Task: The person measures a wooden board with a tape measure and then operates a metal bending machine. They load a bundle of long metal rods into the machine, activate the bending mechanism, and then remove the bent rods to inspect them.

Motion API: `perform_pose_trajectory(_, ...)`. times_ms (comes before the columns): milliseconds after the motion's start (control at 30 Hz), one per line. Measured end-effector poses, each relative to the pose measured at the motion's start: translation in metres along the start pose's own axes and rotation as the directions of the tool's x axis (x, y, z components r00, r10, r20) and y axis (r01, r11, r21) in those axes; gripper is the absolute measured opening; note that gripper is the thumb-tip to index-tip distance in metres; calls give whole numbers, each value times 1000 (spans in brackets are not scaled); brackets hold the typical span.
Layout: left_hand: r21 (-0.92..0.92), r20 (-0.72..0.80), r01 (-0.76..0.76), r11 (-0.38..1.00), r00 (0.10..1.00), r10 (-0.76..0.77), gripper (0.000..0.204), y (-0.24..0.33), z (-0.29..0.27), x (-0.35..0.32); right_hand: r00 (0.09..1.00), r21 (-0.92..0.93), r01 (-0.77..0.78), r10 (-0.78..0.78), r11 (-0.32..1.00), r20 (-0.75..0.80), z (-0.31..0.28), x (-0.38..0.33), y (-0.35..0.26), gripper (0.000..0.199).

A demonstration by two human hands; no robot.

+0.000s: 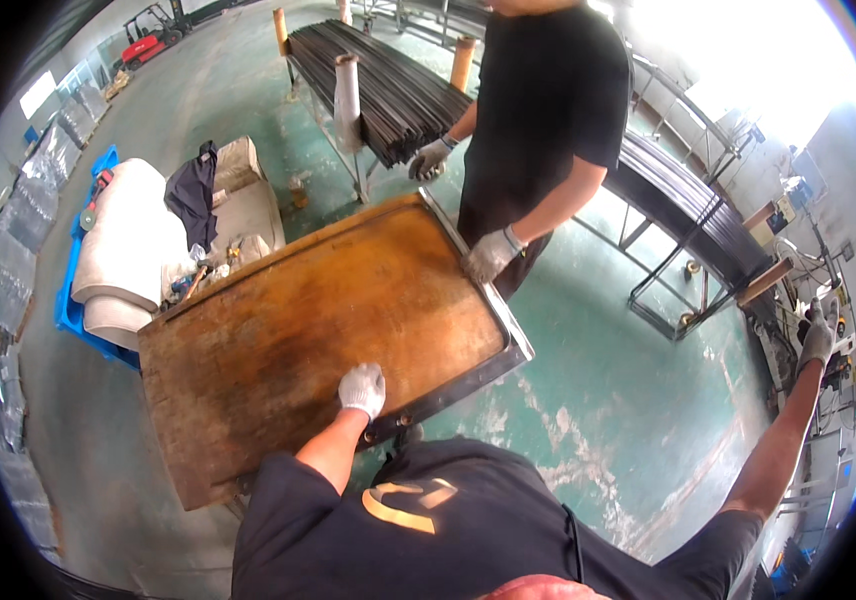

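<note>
My left hand (363,390), in a pale work glove, rests closed on the worn brown wooden tabletop (278,340), near its front edge. Nothing shows in its fingers. Far out to the right, my right hand (818,335), also gloved, is stretched at arm's length beside a cluttered stand of equipment (843,345). Its fingers look extended and seem to hold nothing, though they are small here. A silver metal strip (510,325) lines the table's right edge. Across the table a co-worker's gloved hand (493,255) touches that edge; the other glove (431,160) hangs near dark bars.
Long dark bars (378,90) lie on a rack with padded posts behind the table. More bars (688,200) rest on a wheeled rack at right. Left of the table are a large beige roll (123,225) and a blue pallet (73,290). A red forklift (151,40) stands far back.
</note>
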State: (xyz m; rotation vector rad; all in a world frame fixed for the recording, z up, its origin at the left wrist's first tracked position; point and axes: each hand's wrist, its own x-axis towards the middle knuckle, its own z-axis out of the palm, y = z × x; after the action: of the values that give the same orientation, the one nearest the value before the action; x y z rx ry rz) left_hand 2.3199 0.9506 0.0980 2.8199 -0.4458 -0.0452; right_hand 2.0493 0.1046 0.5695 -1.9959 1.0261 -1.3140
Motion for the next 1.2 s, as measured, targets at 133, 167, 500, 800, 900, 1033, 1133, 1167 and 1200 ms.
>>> perform_pose_trajectory(133, 16, 30, -6, 1000, 1000, 5, 13, -1, -2, 2, 998, 84, -66, 66, 994, 6, 8, -28, -41, 59)
perform_pose_trajectory(167, 8, 15, -21, 1000, 1000, 21, 12, 0, -2, 1, 997, 86, -77, 76, 993, 10, 10, -36, -48, 62)
perform_pose_trajectory(500, 25, -57, -129, 991, 990, 130, 12, -9, 18, 2, 961, 132, -239, 214, 962, 175, 63, -153, -20, 65)
perform_pose_trajectory(800, -182, -13, -73, 981, 997, 71, 17, 40, 14, 0, 767, -46, -592, 580, 805, 276, 89, -303, 16, 70)
perform_pose_trajectory(900, -188, -8, -22, 982, 1000, 21, 15, 107, -36, 0, 728, -78, -635, 629, 769, 273, 82, -342, 76, 73)
perform_pose_trajectory(1033, -219, 13, -235, 947, 970, 244, 13, 154, -38, 20, 559, -119, -784, 776, 609, 292, 61, -376, 152, 73)
perform_pose_trajectory(1133, -388, -1, -341, 856, 929, 369, 11, 209, -27, 32, 440, -79, -870, 838, 487, 323, 42, -388, 209, 72)
perform_pose_trajectory(1167, -342, 39, -374, 862, 911, 410, 10, 219, -9, 38, 446, -133, -852, 834, 507, 325, 38, -386, 230, 71)
perform_pose_trajectory(1200, -340, 100, -344, 875, 912, 398, 11, 237, 14, 41, 440, -155, -849, 839, 505, 321, 35, -389, 250, 69)
